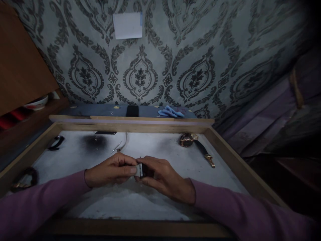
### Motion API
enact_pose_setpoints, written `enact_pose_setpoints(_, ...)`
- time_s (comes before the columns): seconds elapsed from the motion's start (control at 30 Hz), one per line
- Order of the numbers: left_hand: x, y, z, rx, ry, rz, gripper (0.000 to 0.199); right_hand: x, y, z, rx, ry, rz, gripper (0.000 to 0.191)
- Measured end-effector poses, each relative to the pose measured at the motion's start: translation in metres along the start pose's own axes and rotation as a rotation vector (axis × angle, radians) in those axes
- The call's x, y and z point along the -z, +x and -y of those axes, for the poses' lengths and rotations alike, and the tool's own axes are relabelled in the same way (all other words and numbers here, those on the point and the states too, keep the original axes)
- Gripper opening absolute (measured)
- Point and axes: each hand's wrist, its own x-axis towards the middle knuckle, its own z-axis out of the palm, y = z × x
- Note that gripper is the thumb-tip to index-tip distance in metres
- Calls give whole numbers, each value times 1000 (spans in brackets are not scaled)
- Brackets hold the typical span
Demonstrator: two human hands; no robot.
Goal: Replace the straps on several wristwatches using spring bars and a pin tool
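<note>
Both my hands meet over the middle of a shallow white-bottomed wooden tray. My left hand point(114, 170) pinches a small pale, silver-edged piece point(139, 170), with the thumb on top of it. From the other side, the fingers of my right hand point(164, 177) close around the same piece. It looks like a watch part, but the fingers cover most of it. Just beyond my left hand lie a thin metal tool point(116, 146) and a greyish strap point(122, 145).
The tray's wooden rim point(135, 127) surrounds the work. A watch with a black strap point(187, 140) lies at the right. Another black strap point(56, 143) and a dark bracelet watch point(25, 180) lie at the left. Behind the tray is a blue cloth point(170, 111).
</note>
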Motion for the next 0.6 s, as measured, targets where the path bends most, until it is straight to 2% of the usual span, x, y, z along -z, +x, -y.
enact_pose_setpoints(0.6,-2,-3,-2,-37,132,-73,31,1,-1,-2,12,-126,-25,32)
